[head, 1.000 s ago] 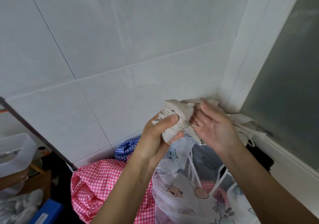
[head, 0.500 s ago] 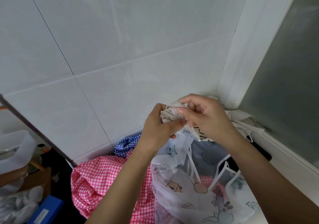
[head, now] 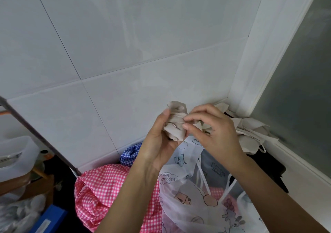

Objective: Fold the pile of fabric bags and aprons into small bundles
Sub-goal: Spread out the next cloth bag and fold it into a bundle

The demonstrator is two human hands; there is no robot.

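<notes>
A small beige fabric bundle (head: pixel 174 125) is held up in front of the tiled wall. My left hand (head: pixel 157 143) cups it from the left and below, fingers curled round it. My right hand (head: pixel 211 130) pinches a strap or fold at the bundle's right side with thumb and fingertips. Below lies the pile: a pink gingham apron (head: pixel 107 191), a blue gingham piece (head: pixel 129 154), a white cartoon-print apron (head: pixel 189 197), and more beige fabric bags (head: pixel 250 132) in the corner.
A white tiled wall (head: pixel 125 53) stands straight ahead, a frosted window (head: pixel 304 89) with a white sill at right. At left are a dark metal rail (head: pixel 35 136), a translucent plastic bin (head: pixel 16 153), a blue box (head: pixel 48 220) and plastic bags.
The bundle has grown tighter and smaller. My right hand has shifted from covering its top to pinching its right side, while my left hand keeps gripping it.
</notes>
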